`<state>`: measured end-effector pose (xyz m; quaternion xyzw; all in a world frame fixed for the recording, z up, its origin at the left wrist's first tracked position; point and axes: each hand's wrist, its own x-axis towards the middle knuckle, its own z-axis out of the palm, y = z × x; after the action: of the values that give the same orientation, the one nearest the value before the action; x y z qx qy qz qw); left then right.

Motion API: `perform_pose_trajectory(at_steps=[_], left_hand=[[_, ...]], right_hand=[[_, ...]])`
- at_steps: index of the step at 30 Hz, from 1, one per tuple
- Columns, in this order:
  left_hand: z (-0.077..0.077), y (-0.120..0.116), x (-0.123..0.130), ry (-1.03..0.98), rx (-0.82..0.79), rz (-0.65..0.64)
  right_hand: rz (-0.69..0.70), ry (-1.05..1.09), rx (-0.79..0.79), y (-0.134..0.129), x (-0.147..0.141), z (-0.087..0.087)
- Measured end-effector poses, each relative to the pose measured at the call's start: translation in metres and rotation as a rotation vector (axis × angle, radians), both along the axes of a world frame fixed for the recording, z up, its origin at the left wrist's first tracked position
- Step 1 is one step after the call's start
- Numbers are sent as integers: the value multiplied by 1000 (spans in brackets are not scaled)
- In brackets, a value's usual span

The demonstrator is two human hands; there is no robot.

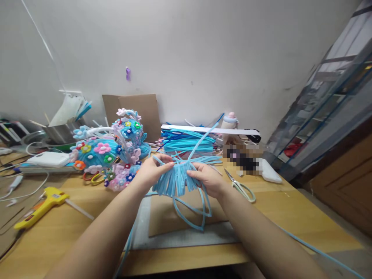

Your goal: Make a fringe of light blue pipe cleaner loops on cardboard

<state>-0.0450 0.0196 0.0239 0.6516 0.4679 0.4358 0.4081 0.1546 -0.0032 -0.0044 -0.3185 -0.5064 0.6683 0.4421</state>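
Observation:
Between both hands hangs a fringe-like bundle of light blue pipe cleaners (pixel 174 180), above a piece of cardboard (pixel 162 217) on a grey mat (pixel 142 228). My left hand (pixel 155 168) is closed on the bundle's upper left edge, thumb on top. At its right end my right hand (pixel 207 178) pinches the same bundle. One straight stem rises from it toward the upper right, and long loops droop beneath. Fingers hide parts of the bundle's top edge.
A yellow glue gun (pixel 43 207) lies at left. Scissors (pixel 241 188) rest right of my right hand. Flower-covered pipe cleaner baskets (pixel 99 153) stand at back left. Behind the bundle is a pile of blue pipe cleaners (pixel 186 140), beside a bottle (pixel 229 122).

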Motion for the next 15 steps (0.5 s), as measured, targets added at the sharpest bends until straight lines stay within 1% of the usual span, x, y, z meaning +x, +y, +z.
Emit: perform_pose_trajectory(at_steps=[1,2,3,4,5,6,7,8,9,11,13,15], left_hand=[[-5,4,-1,-17,24,67],[-8,6,-2,-23,92,181],[-10,7,-2,-6,203,316],[-10,6,-2,44,350,450],[-10,4,0,145,523,539],[-11,2,2,281,655,492],[-11,-1,5,426,705,347],[-12,-3,8,555,706,169],[-15,-3,11,628,675,38],[-22,0,16,711,553,-169],[-28,6,17,752,434,-277],[-31,11,14,768,368,-324]], right_hand=[[-16,-7,-19,4,1,-5],[-36,-14,-34,8,1,-9],[-56,-20,-45,11,1,-12],[-71,-24,-53,14,0,-15],[-80,-23,-59,16,-1,-18],[-84,-19,-63,18,-3,-22],[-82,-16,-60,18,-5,-25],[-80,-12,-52,17,-8,-29],[-79,-11,-43,15,-11,-33],[-84,-17,-28,11,-16,-40],[-54,-70,-18,9,-16,-44],[-12,-210,28,13,-7,-45]])
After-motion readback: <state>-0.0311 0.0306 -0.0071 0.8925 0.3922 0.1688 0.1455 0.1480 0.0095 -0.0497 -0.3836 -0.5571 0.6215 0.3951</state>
